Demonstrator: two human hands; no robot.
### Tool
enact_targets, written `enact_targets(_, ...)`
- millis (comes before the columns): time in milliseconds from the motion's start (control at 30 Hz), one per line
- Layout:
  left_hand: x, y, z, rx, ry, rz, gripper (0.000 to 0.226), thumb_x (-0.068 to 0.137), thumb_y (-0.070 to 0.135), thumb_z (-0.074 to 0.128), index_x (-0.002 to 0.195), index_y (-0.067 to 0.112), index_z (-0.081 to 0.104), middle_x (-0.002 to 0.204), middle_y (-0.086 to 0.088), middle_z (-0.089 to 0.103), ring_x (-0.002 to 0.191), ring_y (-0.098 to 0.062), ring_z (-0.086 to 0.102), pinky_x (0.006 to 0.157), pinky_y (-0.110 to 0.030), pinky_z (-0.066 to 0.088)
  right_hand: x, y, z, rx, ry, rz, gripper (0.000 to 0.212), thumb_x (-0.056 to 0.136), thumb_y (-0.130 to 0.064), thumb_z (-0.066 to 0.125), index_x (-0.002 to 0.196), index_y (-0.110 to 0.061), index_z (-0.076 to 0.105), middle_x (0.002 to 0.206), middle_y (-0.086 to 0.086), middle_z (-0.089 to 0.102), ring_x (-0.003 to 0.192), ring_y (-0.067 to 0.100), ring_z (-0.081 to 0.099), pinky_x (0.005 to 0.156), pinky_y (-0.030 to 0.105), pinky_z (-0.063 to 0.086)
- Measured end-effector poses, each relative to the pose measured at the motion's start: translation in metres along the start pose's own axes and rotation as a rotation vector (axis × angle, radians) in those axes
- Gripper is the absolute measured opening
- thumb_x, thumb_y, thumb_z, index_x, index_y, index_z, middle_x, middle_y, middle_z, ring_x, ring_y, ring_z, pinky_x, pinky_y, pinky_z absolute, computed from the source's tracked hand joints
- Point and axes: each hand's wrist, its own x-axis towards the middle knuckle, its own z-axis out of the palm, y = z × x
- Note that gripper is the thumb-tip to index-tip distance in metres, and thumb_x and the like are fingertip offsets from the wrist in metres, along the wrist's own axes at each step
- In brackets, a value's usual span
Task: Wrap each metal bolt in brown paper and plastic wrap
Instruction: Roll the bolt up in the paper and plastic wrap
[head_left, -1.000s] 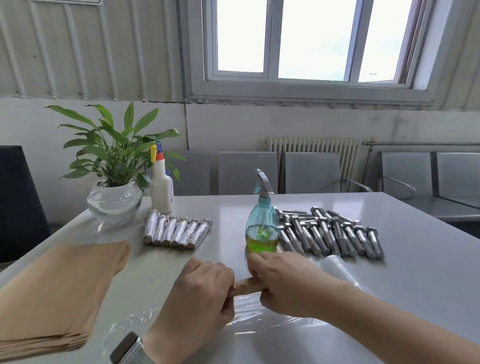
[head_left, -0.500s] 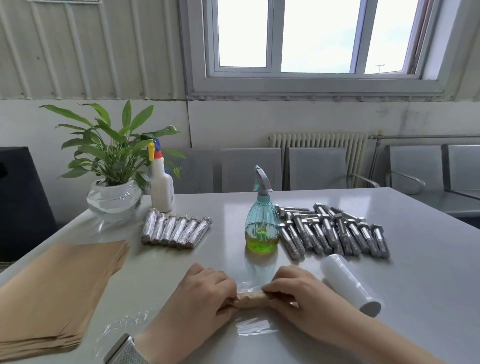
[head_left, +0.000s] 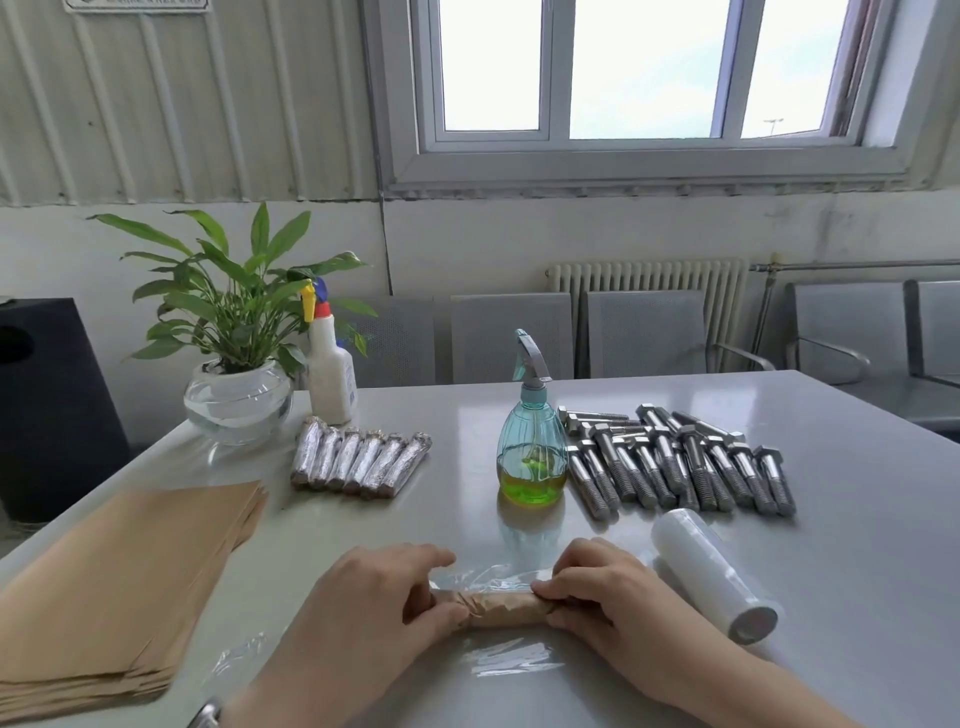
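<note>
A bolt wrapped in brown paper lies crosswise on a sheet of clear plastic wrap near the table's front edge. My left hand grips its left end, fingers curled over it. My right hand pinches the right end. A fold of the plastic rises over the far side of the roll. Several bare metal bolts lie in a row at the right. Several finished wrapped bolts lie side by side at centre left. A stack of brown paper sheets sits at the left.
A white roll of plastic wrap lies just right of my right hand. A teal spray bottle with green liquid stands behind the work spot. A potted plant and a white bottle stand at the back left. Grey chairs line the far side.
The wrapped bolt has come down from in front of me onto the plastic sheet. Both hands have lowered with it, and the plastic roll is now uncovered at the right.
</note>
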Motion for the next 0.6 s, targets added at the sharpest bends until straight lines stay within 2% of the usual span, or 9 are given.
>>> enact_targets(100, -0.001, 0.002, 0.002, 0.0, -0.013, -0.051, 0.061, 0.068, 0.074, 0.055, 0.121, 0.044, 0.061, 0.079, 0.033, 0.051, 0.086, 0.005, 0.053, 0.082, -0.011, 0.039, 0.0, -0.001, -0.001, 0.011, -0.014, 0.009, 0.021, 0.091, -0.029, 0.066, 0.11, -0.023, 0.074, 0.102, -0.007, 0.061, 0.098, 0.01, 0.054, 0.09, 0.019, 0.04)
enact_targets(167, 0.0, 0.001, 0.002, -0.032, -0.079, -0.075, 0.065, 0.066, 0.072, 0.059, 0.124, 0.044, 0.06, 0.082, 0.034, 0.05, 0.087, 0.007, 0.051, 0.085, -0.012, 0.04, 0.001, -0.002, -0.002, 0.027, -0.015, 0.018, 0.021, 0.091, -0.027, 0.067, 0.109, -0.022, 0.075, 0.101, -0.007, 0.061, 0.098, 0.01, 0.054, 0.09, 0.02, 0.041)
enact_targets(233, 0.0, -0.001, 0.0, -0.093, -0.122, -0.109, 0.063, 0.068, 0.062, 0.071, 0.127, 0.044, 0.058, 0.089, 0.031, 0.057, 0.087, 0.007, 0.053, 0.088, -0.014, 0.042, 0.002, -0.002, -0.003, 0.035, -0.017, 0.029, 0.02, 0.09, -0.027, 0.068, 0.109, -0.022, 0.075, 0.1, -0.008, 0.06, 0.097, 0.008, 0.055, 0.088, 0.016, 0.04)
enact_targets(333, -0.001, -0.005, -0.003, -0.06, -0.159, -0.114, 0.063, 0.071, 0.059, 0.072, 0.13, 0.049, 0.053, 0.098, 0.031, 0.057, 0.088, 0.013, 0.05, 0.086, -0.006, 0.038, 0.001, -0.002, -0.004, 0.044, -0.023, 0.037, 0.02, 0.091, -0.027, 0.068, 0.109, -0.022, 0.074, 0.097, -0.013, 0.056, 0.096, 0.005, 0.053, 0.083, 0.008, 0.035)
enact_targets(500, 0.0, -0.009, -0.011, -0.122, -0.243, -0.077, 0.05, 0.08, 0.036, 0.076, 0.126, 0.043, 0.059, 0.087, 0.035, 0.058, 0.084, 0.015, 0.055, 0.084, -0.007, 0.042, 0.001, -0.002, -0.005, 0.057, -0.023, 0.051, 0.019, 0.089, -0.025, 0.069, 0.107, -0.021, 0.075, 0.094, -0.017, 0.054, 0.095, 0.003, 0.053, 0.083, 0.007, 0.034)
enact_targets(600, -0.001, -0.013, -0.016, -0.231, -0.244, -0.13, 0.042, 0.081, 0.026, 0.077, 0.115, 0.045, 0.063, 0.087, 0.033, 0.065, 0.086, 0.006, 0.061, 0.084, -0.011, 0.045, 0.001, -0.001, -0.005, 0.067, -0.032, 0.058, 0.019, 0.089, -0.025, 0.069, 0.107, -0.022, 0.075, 0.096, -0.018, 0.055, 0.097, 0.001, 0.053, 0.086, 0.008, 0.035)
